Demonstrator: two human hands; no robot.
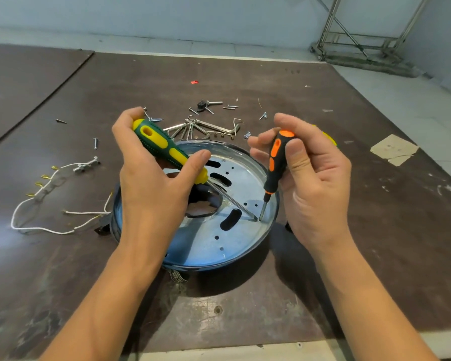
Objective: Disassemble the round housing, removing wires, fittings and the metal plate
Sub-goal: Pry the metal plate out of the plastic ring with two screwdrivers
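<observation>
The left hand (151, 183) grips the handle of a green-and-yellow screwdriver (164, 149) in curled fingers, and the right hand (315, 183) pinches a shorter black-and-orange screwdriver (276, 165) between thumb and fingers. Both tips meet at one point on the right side of the metal plate (214, 238), a shiny, blue-tinted disc with dark oblong slots, small round holes and a large central opening, seated inside the dark-rimmed round housing (208, 267). The housing lies open side up at the middle of the brown counter (349, 256), with white wires (84, 212) to its left, and loose screws (95, 143) and a hex key set (214, 126) behind it.
</observation>
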